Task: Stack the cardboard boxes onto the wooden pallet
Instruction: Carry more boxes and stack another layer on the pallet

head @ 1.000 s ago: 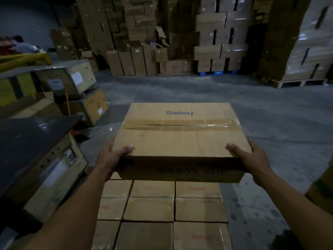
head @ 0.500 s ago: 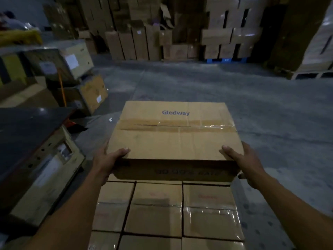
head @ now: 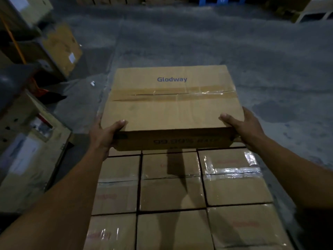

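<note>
left hand [head: 104, 135] and right hand [head: 247, 127], fingers curled, grip the cardboard box [head: 171, 110] marked "glodway".

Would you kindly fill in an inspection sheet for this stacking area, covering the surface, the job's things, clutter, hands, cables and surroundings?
Surface: a layer of stacked boxes, taped shut, lies below the hands; the wooden pallet is hidden under them.
Job's things: the Glodway box, sealed with tape, is at the far end of that layer; whether it rests on it cannot be told.
Clutter: a white scrap lies on the floor.
Grippers: the left hand grips the box's near left corner and the right hand the near right corner, thumbs on top.
Cables: nothing seen.
Surroundings: concrete floor; labelled crates at left.
</note>
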`<state>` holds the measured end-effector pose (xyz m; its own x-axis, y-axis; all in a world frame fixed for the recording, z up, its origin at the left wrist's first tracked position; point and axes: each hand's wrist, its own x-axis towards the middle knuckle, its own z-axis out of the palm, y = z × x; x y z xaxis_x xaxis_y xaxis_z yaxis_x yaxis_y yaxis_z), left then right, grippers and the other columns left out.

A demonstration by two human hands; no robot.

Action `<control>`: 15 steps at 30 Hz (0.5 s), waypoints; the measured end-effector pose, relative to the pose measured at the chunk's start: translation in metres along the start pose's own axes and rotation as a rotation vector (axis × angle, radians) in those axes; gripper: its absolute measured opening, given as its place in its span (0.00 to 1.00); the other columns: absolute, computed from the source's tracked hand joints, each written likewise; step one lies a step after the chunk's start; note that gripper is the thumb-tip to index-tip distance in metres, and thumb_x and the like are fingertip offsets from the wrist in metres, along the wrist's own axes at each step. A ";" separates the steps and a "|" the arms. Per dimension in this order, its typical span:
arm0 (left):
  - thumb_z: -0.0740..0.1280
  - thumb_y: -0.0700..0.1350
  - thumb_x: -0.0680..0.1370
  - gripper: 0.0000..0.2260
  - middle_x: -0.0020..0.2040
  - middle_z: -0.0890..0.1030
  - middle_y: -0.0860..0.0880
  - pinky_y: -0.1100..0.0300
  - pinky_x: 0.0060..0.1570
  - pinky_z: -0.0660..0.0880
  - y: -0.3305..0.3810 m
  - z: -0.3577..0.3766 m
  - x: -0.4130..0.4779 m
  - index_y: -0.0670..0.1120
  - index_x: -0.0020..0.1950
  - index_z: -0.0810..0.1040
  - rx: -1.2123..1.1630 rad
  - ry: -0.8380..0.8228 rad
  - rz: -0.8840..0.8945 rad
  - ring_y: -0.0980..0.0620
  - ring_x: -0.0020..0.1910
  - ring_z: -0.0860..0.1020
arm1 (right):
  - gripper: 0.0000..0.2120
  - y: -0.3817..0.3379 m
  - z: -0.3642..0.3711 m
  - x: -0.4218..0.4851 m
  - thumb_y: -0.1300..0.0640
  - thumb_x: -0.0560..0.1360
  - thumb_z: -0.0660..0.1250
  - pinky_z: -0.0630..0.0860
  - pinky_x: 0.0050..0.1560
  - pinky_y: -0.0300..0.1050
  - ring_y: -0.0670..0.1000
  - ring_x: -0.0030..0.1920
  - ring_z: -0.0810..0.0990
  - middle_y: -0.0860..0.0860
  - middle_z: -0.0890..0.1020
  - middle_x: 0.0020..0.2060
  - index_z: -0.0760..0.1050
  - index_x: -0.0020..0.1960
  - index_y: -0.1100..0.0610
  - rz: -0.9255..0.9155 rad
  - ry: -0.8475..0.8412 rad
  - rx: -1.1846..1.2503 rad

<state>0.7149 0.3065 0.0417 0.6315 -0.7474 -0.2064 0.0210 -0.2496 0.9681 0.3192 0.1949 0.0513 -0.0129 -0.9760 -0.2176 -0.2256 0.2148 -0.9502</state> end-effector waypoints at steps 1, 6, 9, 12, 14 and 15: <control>0.81 0.52 0.65 0.34 0.60 0.81 0.47 0.45 0.38 0.83 -0.018 -0.003 0.017 0.52 0.69 0.74 -0.008 -0.007 -0.014 0.42 0.56 0.81 | 0.31 0.013 0.015 0.010 0.45 0.71 0.76 0.80 0.54 0.65 0.56 0.60 0.80 0.52 0.80 0.62 0.71 0.71 0.50 0.004 0.002 -0.011; 0.79 0.49 0.69 0.21 0.58 0.80 0.51 0.40 0.49 0.81 -0.095 -0.006 0.082 0.61 0.58 0.75 -0.023 -0.028 -0.050 0.45 0.58 0.79 | 0.27 0.075 0.074 0.053 0.47 0.73 0.75 0.82 0.50 0.62 0.54 0.58 0.81 0.49 0.80 0.59 0.72 0.69 0.50 0.012 0.001 -0.039; 0.77 0.47 0.72 0.20 0.55 0.79 0.54 0.40 0.51 0.80 -0.138 0.000 0.115 0.58 0.61 0.74 -0.037 -0.030 -0.053 0.48 0.55 0.78 | 0.26 0.112 0.100 0.078 0.47 0.72 0.76 0.83 0.46 0.61 0.52 0.55 0.82 0.46 0.81 0.56 0.73 0.67 0.49 0.023 0.010 -0.033; 0.76 0.47 0.73 0.24 0.55 0.79 0.54 0.42 0.48 0.81 -0.173 0.005 0.141 0.56 0.67 0.74 -0.034 -0.027 -0.058 0.48 0.54 0.79 | 0.26 0.143 0.119 0.100 0.45 0.70 0.77 0.84 0.44 0.60 0.53 0.54 0.83 0.47 0.82 0.56 0.74 0.65 0.49 0.032 0.010 -0.038; 0.77 0.47 0.72 0.27 0.57 0.80 0.51 0.40 0.47 0.81 -0.196 0.006 0.159 0.54 0.69 0.74 -0.027 -0.033 -0.057 0.44 0.56 0.80 | 0.25 0.163 0.131 0.116 0.45 0.70 0.78 0.84 0.44 0.61 0.54 0.55 0.83 0.48 0.83 0.56 0.75 0.64 0.48 0.035 0.008 -0.031; 0.78 0.48 0.72 0.28 0.59 0.81 0.49 0.38 0.47 0.81 -0.204 0.006 0.165 0.54 0.70 0.74 -0.022 -0.034 -0.062 0.43 0.56 0.80 | 0.24 0.169 0.135 0.121 0.45 0.70 0.78 0.84 0.44 0.62 0.54 0.55 0.83 0.48 0.83 0.56 0.75 0.63 0.48 0.037 0.005 -0.033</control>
<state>0.8103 0.2304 -0.1912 0.6017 -0.7515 -0.2706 0.0769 -0.2828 0.9561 0.4114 0.1179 -0.1656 -0.0266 -0.9676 -0.2513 -0.2571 0.2495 -0.9336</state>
